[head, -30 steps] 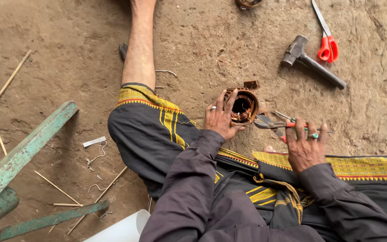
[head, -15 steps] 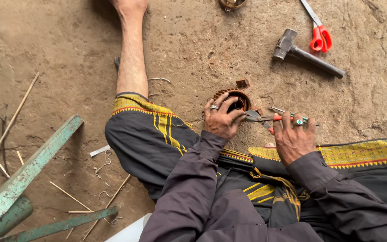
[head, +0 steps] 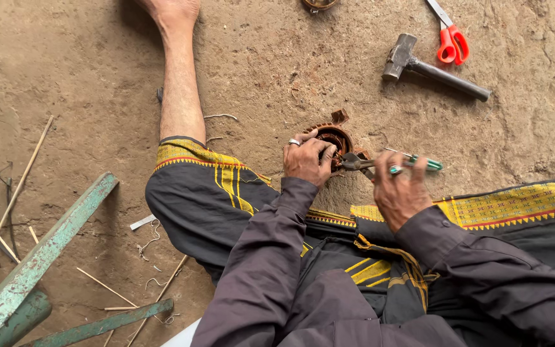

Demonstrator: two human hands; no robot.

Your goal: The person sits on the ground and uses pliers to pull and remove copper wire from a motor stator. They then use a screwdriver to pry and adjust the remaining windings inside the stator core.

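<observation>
i see my left hand (head: 306, 159) with its fingers curled around a round, rusty brown metal motor stator with copper windings (head: 333, 138), which sits on the packed dirt floor (head: 277, 71) just in front of my knee. my right hand (head: 398, 193) is closed around the green handles of a pair of pliers (head: 380, 164), whose steel nose reaches to the stator's rim beside my left fingers. farther off on the ground lie a grey steel hammer (head: 428, 65) and red-handled scissors (head: 448, 35), close together. a weathered green wooden frame (head: 40, 257) lies well apart on my left.
</observation>
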